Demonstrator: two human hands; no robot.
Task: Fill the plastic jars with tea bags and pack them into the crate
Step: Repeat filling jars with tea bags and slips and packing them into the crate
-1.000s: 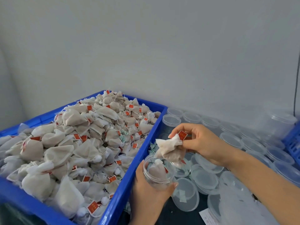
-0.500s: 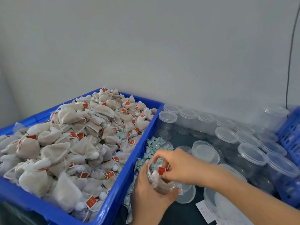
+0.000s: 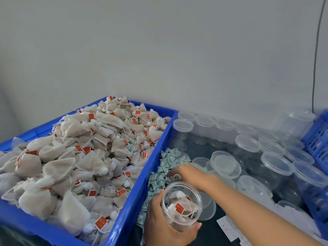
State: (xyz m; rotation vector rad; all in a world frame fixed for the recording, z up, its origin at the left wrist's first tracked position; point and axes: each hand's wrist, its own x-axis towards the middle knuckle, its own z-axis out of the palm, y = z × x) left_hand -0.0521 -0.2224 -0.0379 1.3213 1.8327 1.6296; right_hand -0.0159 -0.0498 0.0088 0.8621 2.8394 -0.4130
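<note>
Our big blue crate [image 3: 152, 167] is heaped with tea bags [image 3: 79, 157]. Our left hand [image 3: 165, 226] curls round the jar [image 3: 182, 205], now holding bags (nearly full, we think). Our right hand [image 3: 186, 174] has left it and reaches over the small packets [image 3: 165, 167]; its blurry fingers hide any grip.

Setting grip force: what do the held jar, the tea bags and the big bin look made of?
Jar: clear glossy plastic; contents show through.
Tea bags: matte beige mesh or nonwoven, apparently; crumpled, with strings and red tags.
Bin: blue moulded plastic, likely rigid; smooth, slightly shiny rim.
</note>
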